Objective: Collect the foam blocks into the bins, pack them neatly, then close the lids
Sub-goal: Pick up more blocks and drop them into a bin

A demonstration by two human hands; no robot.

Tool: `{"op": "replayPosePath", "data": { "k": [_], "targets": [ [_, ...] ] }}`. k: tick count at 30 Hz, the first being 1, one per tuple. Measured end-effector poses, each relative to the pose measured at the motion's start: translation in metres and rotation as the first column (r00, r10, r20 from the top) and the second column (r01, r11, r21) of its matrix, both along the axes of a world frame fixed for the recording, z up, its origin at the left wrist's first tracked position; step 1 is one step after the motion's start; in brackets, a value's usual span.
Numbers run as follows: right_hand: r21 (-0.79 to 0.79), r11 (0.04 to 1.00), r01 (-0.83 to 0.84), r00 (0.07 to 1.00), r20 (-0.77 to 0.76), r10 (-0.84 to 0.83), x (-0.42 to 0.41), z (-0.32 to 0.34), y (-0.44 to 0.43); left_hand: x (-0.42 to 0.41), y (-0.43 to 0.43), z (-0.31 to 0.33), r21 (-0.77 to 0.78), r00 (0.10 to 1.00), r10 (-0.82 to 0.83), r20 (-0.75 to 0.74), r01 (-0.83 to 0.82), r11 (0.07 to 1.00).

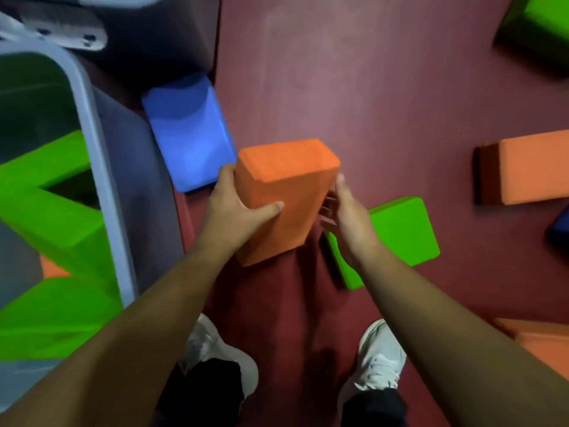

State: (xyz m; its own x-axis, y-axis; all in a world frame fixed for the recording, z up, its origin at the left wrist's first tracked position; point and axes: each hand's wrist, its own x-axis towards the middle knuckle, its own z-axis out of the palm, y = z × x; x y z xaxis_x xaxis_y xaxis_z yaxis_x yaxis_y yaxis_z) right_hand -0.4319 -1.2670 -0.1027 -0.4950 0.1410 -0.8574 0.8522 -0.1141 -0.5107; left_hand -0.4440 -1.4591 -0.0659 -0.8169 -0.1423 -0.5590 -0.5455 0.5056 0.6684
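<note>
Dim, flat indoor light; I note a pale sheen on the floor (pixel 308 41) toward 12 o'clock. Motion blur smears the bin rim (pixel 101 167) at 9 and the green block (pixel 542 23) at 1. Wide-angle bowing at the edges. The centre orange block (pixel 286 186) is sharpest, with a soft shadow below it toward 6.

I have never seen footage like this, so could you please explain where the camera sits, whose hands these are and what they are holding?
There is no machine here: a person wears one camera on the head, looking down at their own arms and white shoes. The left hand and right hand hold an orange foam block between them, above the dark red floor. To the left stands an open grey bin with green blocks already inside. Loose on the floor lie a blue block by the bin, a green block under the right hand, and another orange block further right.
</note>
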Motion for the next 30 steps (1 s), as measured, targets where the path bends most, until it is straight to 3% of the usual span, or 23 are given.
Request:
{"op": "replayPosePath", "data": {
  "k": [3, 6, 9, 12, 15, 19, 22, 25, 30],
  "targets": [
    [0.218, 0.976, 0.017, 0.997, 0.074, -0.034, 0.029, -0.001, 0.051, -0.008, 0.038, 0.022, -0.048, 0.993, -0.095, -0.068, 0.092, 0.995],
    [0.464, 0.879, -0.109, 0.973, 0.229, 0.0, 0.072, -0.034, 0.106, -0.011, 0.074, 0.028, -0.039, 0.969, -0.176, -0.172, 0.172, 0.984],
    [0.558, 0.822, -0.116, 0.923, 0.366, -0.118, 0.128, -0.079, 0.142, -0.004, 0.104, 0.017, -0.073, 0.943, -0.237, -0.234, 0.226, 0.971],
    [0.292, 0.926, 0.239, 0.861, 0.377, -0.341, 0.145, -0.102, 0.132, 0.008, 0.12, 0.001, -0.096, 0.928, -0.264, -0.265, 0.247, 0.964],
    [0.147, 0.846, 0.513, 0.797, 0.284, -0.533, 0.14, -0.125, 0.113, 0.023, 0.123, -0.018, -0.103, 0.92, -0.277, -0.277, 0.258, 0.961],
    [0.158, 0.75, 0.642, 0.728, 0.183, -0.661, 0.133, -0.119, 0.104, 0.039, 0.122, -0.031, -0.115, 0.916, -0.304, -0.261, 0.284, 0.952],
    [0.282, 0.784, 0.553, 0.799, 0.087, -0.595, 0.125, -0.102, 0.104, 0.042, 0.122, -0.024, -0.131, 0.921, -0.278, -0.273, 0.251, 0.959],
    [0.365, 0.845, 0.391, 0.913, -0.034, -0.407, 0.108, -0.06, 0.108, 0.036, 0.114, 0.003, -0.139, 0.943, -0.175, -0.282, 0.14, 0.98],
    [0.443, 0.885, 0.141, 0.986, -0.141, -0.087, 0.07, 0.044, 0.121, 0.012, 0.089, 0.093, -0.123, 0.949, -0.034, -0.312, -0.005, 0.992]
  ]
}}
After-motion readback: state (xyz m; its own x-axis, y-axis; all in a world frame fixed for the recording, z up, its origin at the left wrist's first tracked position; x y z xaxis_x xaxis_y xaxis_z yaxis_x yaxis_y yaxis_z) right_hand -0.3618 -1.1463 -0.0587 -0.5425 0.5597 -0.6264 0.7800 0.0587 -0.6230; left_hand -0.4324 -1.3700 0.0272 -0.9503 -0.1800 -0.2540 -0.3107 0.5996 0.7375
